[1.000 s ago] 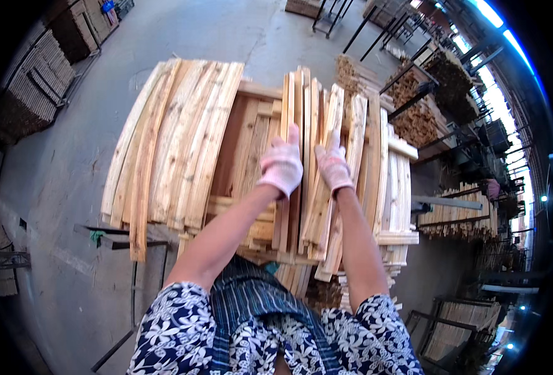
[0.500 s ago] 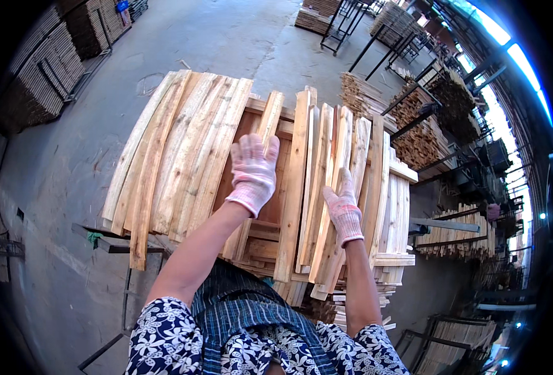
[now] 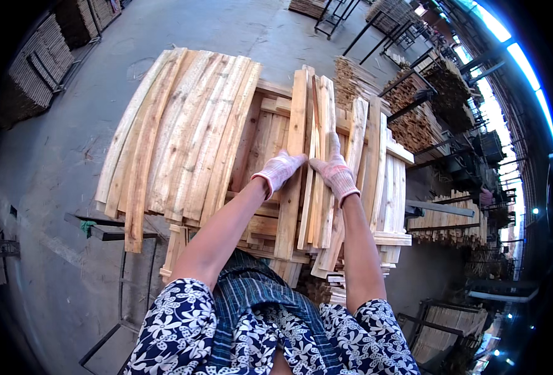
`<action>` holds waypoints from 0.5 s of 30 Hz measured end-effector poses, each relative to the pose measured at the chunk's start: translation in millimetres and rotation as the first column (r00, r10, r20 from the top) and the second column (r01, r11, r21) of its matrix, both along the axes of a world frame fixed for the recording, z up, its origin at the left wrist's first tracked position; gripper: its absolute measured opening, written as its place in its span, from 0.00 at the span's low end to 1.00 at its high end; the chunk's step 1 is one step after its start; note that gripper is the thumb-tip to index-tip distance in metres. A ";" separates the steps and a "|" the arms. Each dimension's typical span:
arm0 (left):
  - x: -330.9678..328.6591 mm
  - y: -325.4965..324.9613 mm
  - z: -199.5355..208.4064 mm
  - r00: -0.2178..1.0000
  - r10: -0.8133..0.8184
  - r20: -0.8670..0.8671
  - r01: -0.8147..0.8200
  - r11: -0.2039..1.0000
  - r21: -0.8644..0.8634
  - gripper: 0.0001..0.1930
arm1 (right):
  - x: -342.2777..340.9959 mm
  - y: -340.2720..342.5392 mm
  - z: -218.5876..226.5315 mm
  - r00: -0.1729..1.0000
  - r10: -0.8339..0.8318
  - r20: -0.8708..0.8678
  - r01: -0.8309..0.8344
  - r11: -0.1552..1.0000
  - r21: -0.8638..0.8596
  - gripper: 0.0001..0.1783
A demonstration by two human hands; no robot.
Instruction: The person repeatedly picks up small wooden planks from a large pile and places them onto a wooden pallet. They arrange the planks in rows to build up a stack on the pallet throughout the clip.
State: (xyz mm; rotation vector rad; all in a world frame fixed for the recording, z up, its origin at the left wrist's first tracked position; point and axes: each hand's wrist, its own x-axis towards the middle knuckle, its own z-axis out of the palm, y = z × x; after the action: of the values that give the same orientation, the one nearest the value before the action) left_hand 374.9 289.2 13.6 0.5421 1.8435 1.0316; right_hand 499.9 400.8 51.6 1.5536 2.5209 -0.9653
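Both my hands wear pinkish-white work gloves over a stack of pale wooden slats. My left hand [image 3: 281, 170] lies across a long knotty slat [image 3: 297, 106], its fingers bent over the slat's right edge. Just to the right, my right hand [image 3: 336, 174] grips a few narrow slats [image 3: 326, 103], thumb on the left and a finger stretched along them. Its remaining fingers are partly hidden. To the left a row of slats [image 3: 189, 137] lies side by side. Between that row and my left hand, lower slats [image 3: 261, 140] show in a gap.
A dark metal stand [image 3: 117, 232] shows at the stack's lower left. More stacked wood [image 3: 36, 69] stands at the far left. Wood piles [image 3: 408, 119] and metal racks line the right side. Grey concrete floor [image 3: 226, 28] stretches beyond the stack.
My left hand has moved right from the gap onto the long slat. The short slat near it no longer shows there. My right hand has shifted slightly up and left with the narrow slats.
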 end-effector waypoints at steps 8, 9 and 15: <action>-23.1 -31.8 28.0 0.926 -0.009 0.376 -0.097 0.960 0.264 0.20 | 10.4 2.7 -3.7 0.993 -0.111 -0.030 0.106 0.985 -0.135 0.61; -37.2 -53.9 49.0 0.912 -0.046 0.407 -0.043 0.977 0.207 0.21 | -0.5 -7.1 9.1 0.995 -0.099 0.007 0.100 0.991 -0.089 0.61; -41.6 -101.8 49.9 0.939 -0.187 -0.290 0.132 0.971 -0.199 0.33 | -29.0 -24.3 -1.7 0.983 -0.111 0.147 0.095 0.989 0.110 0.60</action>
State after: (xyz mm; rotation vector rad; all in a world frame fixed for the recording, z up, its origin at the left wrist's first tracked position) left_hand 333.2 187.4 63.5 0.7659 2.0989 0.6942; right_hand 470.9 376.6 49.9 1.7295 2.4417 -0.7044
